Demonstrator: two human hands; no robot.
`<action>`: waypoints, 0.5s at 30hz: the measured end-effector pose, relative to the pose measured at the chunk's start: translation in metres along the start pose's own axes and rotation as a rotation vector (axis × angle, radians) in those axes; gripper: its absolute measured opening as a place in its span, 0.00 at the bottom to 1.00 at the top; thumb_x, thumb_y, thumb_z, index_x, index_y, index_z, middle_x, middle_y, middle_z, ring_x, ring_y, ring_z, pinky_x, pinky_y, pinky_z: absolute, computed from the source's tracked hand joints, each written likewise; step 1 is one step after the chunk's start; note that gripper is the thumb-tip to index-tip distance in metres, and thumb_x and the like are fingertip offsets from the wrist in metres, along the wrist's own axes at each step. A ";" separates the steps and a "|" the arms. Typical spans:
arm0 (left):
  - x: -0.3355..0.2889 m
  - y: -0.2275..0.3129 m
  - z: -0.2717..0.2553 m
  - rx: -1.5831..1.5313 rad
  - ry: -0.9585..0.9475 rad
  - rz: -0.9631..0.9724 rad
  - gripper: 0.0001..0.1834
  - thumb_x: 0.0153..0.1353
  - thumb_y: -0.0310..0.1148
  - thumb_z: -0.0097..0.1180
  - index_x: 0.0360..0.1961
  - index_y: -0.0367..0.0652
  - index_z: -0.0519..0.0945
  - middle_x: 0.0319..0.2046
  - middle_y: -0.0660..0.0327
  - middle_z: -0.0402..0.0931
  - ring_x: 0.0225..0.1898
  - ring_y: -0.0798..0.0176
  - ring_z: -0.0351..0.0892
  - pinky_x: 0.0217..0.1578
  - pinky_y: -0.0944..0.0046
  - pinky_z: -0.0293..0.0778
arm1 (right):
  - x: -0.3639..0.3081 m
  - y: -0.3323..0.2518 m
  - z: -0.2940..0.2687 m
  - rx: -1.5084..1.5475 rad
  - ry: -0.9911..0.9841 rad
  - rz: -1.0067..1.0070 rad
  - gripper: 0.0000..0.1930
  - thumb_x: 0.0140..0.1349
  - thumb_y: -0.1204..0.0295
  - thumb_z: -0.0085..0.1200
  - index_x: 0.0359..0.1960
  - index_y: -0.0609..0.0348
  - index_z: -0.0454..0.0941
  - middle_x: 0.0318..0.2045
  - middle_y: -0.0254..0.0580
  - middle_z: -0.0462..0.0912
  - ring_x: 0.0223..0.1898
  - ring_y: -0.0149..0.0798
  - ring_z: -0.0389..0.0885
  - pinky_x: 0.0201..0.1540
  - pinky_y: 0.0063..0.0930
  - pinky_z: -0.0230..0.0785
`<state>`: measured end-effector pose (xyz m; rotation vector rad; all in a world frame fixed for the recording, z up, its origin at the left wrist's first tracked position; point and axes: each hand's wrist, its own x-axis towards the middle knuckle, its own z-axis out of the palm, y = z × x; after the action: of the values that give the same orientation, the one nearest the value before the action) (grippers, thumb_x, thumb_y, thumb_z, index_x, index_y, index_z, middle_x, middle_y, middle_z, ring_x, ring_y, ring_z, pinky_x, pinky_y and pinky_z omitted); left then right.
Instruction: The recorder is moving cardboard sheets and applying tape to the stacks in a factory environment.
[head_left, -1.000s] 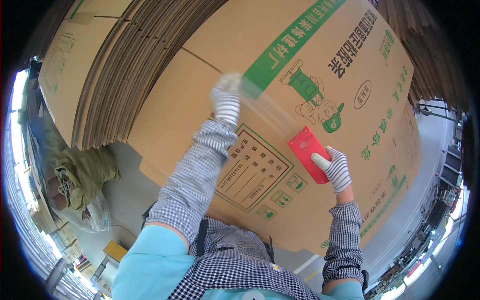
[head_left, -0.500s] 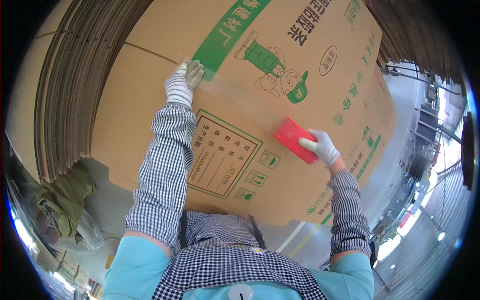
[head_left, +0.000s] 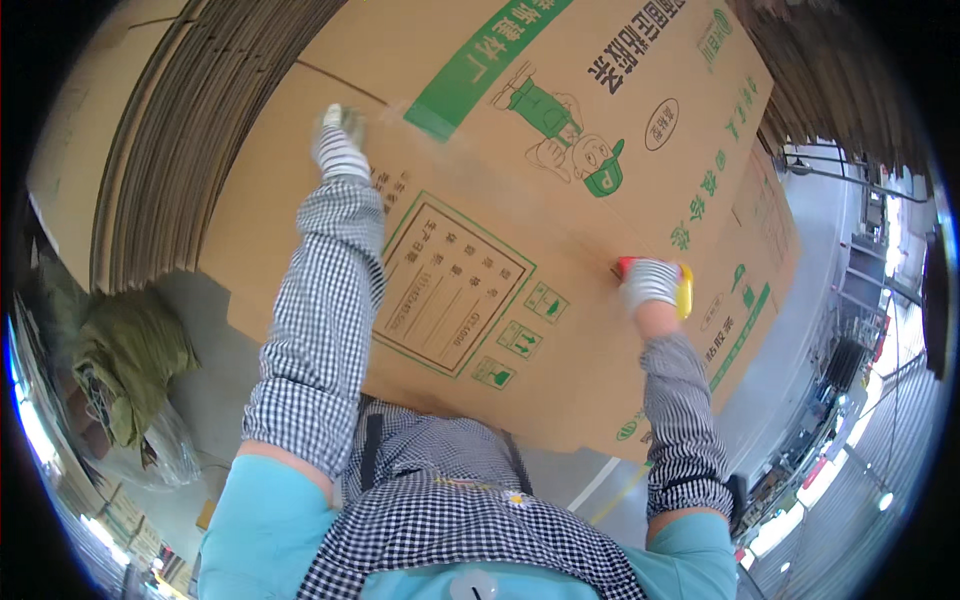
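A large flat cardboard sheet (head_left: 480, 210), brown with green and black print, lies in front of me on top of a stack. My right hand (head_left: 653, 287), in a white glove, is closed around a red and yellow hand tool (head_left: 684, 291). The hand covers most of this tool, so its exact kind does not show. My left hand (head_left: 342, 145), also gloved, is over the sheet's left part, left of the green printed band. Motion blurs its fingers, and I cannot make out whether they are bent or spread.
Stacked cardboard sheets (head_left: 190, 130) rise along the left, and more cardboard edges (head_left: 850, 90) show at the upper right. On the floor at left lies an olive-green sack (head_left: 135, 355) beside clear plastic (head_left: 172, 450). Racks and equipment (head_left: 850, 360) line the right.
My left hand has lifted off the green band and moved up and left. My right hand has turned the tool from its broad red face, showing yellow now. The sheet appears slightly shifted right.
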<state>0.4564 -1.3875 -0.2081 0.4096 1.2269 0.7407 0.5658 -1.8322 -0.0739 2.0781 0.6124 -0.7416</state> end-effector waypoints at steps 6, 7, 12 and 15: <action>-0.157 -0.028 -0.088 0.469 -0.755 -0.405 0.38 0.66 0.63 0.42 0.52 0.33 0.75 0.50 0.46 0.78 0.52 0.49 0.76 0.55 0.50 0.70 | -0.124 0.036 0.045 1.200 0.235 0.046 0.25 0.55 0.52 0.62 0.40 0.65 0.82 0.32 0.50 0.86 0.34 0.40 0.85 0.40 0.31 0.75; -0.201 -0.043 -0.089 0.593 -0.879 -0.501 0.46 0.65 0.68 0.37 0.61 0.31 0.70 0.59 0.41 0.71 0.62 0.47 0.69 0.62 0.50 0.64 | -0.140 0.026 0.041 1.570 0.213 -0.016 0.23 0.55 0.56 0.64 0.41 0.66 0.81 0.32 0.45 0.85 0.34 0.35 0.83 0.40 0.27 0.74; -0.308 -0.081 -0.083 0.316 -1.164 -0.817 0.50 0.63 0.71 0.37 0.66 0.33 0.65 0.64 0.46 0.67 0.68 0.51 0.61 0.69 0.51 0.51 | -0.179 -0.011 0.029 2.050 0.200 -0.295 0.22 0.54 0.61 0.67 0.41 0.67 0.79 0.32 0.34 0.83 0.34 0.25 0.78 0.39 0.23 0.73; -0.323 -0.065 -0.070 0.160 -1.277 -0.825 0.45 0.63 0.66 0.45 0.65 0.36 0.66 0.63 0.52 0.69 0.66 0.56 0.64 0.68 0.52 0.53 | -0.184 -0.008 0.025 1.981 0.176 -0.300 0.22 0.53 0.60 0.68 0.40 0.67 0.79 0.32 0.34 0.83 0.33 0.25 0.78 0.38 0.23 0.73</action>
<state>0.3602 -1.6678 -0.0474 0.3521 0.1457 -0.3629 0.4229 -1.8778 0.0365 3.8614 0.0981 -1.7455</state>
